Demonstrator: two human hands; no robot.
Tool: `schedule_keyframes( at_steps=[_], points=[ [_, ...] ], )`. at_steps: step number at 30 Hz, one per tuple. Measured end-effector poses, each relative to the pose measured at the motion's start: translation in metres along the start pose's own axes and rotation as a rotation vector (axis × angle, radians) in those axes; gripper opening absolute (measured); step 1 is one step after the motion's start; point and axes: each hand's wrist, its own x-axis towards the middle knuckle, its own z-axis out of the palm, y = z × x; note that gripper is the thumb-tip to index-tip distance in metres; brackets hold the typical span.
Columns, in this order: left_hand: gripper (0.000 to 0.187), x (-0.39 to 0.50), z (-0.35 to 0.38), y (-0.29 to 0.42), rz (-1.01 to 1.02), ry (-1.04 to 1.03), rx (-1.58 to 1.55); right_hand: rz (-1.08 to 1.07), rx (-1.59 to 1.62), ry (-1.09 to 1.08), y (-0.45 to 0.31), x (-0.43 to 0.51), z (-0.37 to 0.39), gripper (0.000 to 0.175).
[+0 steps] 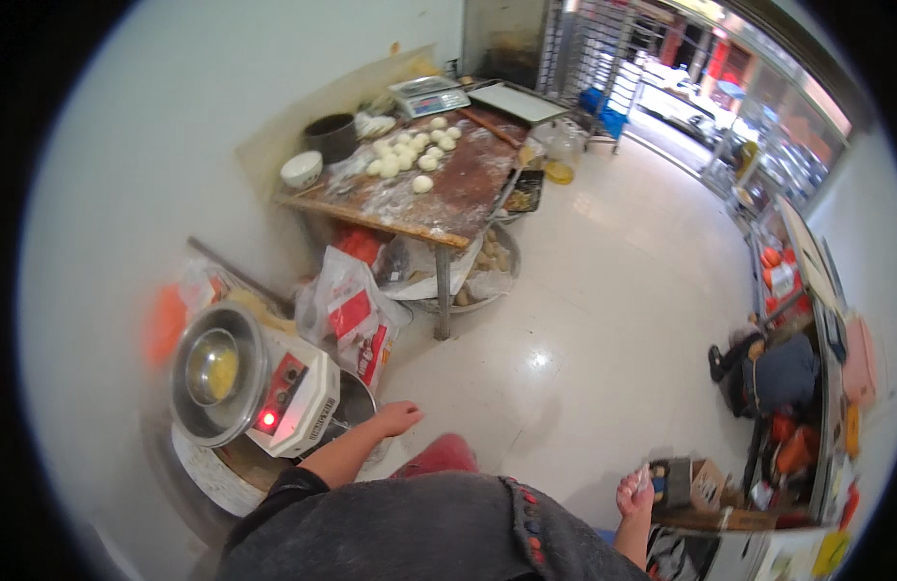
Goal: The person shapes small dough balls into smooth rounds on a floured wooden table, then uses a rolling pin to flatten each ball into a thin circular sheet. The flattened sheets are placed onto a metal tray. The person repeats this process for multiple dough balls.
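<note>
My left hand (399, 418) hangs with curled fingers beside a white mixing machine (314, 407) that has a lit red light. On the machine stands a large metal basin (183, 428) with a smaller metal bowl (203, 396) of something yellow in it. My right hand (633, 492) looks closed, with whitish matter on its fingers; whether it grips something I cannot tell. Ahead, several dough balls (422, 184) rest on a floured wooden worktable (463, 203), near a digital scale (434, 102), a white bowl (301, 171), a dark pot (332, 138) and a rolling pin (490, 128).
Plastic sacks (346, 298) and a large basin (513, 265) are under and beside the table. A metal tray (519, 102) lies at its far end. Shelves with bags and a cardboard box (706, 483) line the right side. A tray rack (597, 58) stands by the glass door.
</note>
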Motion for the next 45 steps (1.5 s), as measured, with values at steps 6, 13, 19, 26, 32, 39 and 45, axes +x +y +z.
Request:
schedule_keyframes(
  at_steps=[6, 13, 19, 26, 32, 39, 45],
  points=[
    [0.036, 0.079, -0.055, -0.036, -0.296, 0.435, -0.232, 0.003, -0.22, -0.041, 0.026, 0.182, 0.231, 0.037],
    [0.031, 0.294, -0.184, 0.049, 0.218, 0.917, -0.144, 0.318, -0.393, -0.282, 0.118, 0.294, 0.458, 0.031],
    [0.045, 0.416, -0.248, 0.092, 0.103, 0.659, 0.082, 0.389, -0.502, -0.367, 0.139, 0.389, 0.57, 0.032],
    [0.053, 0.514, -0.309, 0.067, -0.225, 0.779, 0.258, 0.562, -0.669, -0.262, 0.218, 0.529, 0.703, 0.032],
    [0.052, 0.569, -0.358, 0.064, -0.664, 0.853, 0.271, 0.527, -1.229, -0.431, 0.34, 0.656, 0.825, 0.03],
    [0.048, 0.569, -0.348, 0.055, -0.6, 0.978, 0.297, -0.282, -1.657, -1.166, 0.404, 0.791, 0.925, 0.042],
    [0.047, 0.572, -0.351, 0.056, -0.539, 1.058, 0.318, -1.29, -2.376, -1.59, 0.406, 0.714, 0.869, 0.063]
  ],
)
